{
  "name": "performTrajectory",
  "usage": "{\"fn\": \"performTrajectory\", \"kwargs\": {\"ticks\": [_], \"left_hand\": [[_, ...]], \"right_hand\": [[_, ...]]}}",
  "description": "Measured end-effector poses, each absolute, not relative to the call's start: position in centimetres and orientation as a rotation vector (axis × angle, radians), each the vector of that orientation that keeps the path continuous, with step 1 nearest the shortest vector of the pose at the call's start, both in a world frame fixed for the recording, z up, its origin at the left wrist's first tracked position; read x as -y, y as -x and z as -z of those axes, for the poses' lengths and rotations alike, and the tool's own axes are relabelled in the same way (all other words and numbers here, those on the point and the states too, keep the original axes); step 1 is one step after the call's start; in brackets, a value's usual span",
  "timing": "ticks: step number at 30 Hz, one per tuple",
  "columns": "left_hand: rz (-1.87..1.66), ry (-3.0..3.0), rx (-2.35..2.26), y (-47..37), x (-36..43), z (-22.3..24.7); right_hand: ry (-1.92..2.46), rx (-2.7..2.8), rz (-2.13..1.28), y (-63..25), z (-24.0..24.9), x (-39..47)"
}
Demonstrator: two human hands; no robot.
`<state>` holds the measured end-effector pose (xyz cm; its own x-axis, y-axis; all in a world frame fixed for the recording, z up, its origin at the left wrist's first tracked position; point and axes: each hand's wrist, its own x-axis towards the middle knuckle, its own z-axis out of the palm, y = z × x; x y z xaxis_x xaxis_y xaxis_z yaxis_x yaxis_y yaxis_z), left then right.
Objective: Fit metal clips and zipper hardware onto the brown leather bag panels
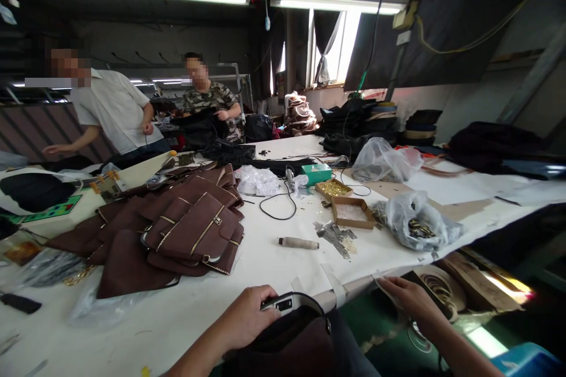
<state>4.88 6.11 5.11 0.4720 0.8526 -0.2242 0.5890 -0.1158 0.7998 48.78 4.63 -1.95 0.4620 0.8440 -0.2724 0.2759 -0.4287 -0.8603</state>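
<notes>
Low in front of me is a brown bag [305,347] with a dark strap [305,296] curving over its top. My left hand [250,317] pinches the strap between thumb and fingers, beside a dark fitting with small slots. My right hand [404,297] is at the table's front edge, fingers closed near a small pale strip at the fingertips; what they grip is unclear. Strips of clear tape [335,285] hang over the edge between my hands. Beyond them lies a pale wrapped tool handle [299,242].
Brown zipped bag pieces [190,227] are piled at left. Small cardboard trays [352,212], metal strips [335,237], a green box [316,174] and a plastic bag of metal parts [413,224] stand on the white table [260,259]. Two people work across it.
</notes>
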Motion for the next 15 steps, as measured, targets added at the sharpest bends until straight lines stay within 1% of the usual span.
{"fn": "performTrajectory", "kwargs": {"ticks": [6,10,12,15], "left_hand": [[-0.401,-1.798,-1.155,-4.5,-6.1,-5.1],[-0.378,-1.781,-1.074,-4.2,-6.5,-4.5],[-0.373,-1.771,-1.055,-4.3,-6.6,-4.2],[-0.372,-1.75,-1.023,-4.5,-6.9,-3.8]], "right_hand": [[2.056,1.089,-0.751,-47.0,-0.6,-3.5],[1.946,1.221,-0.622,-44.2,-3.8,-2.7],[1.8,1.342,-0.671,-41.9,-5.7,-2.3],[1.538,1.57,-0.874,-37.4,-7.8,-2.4]]}}
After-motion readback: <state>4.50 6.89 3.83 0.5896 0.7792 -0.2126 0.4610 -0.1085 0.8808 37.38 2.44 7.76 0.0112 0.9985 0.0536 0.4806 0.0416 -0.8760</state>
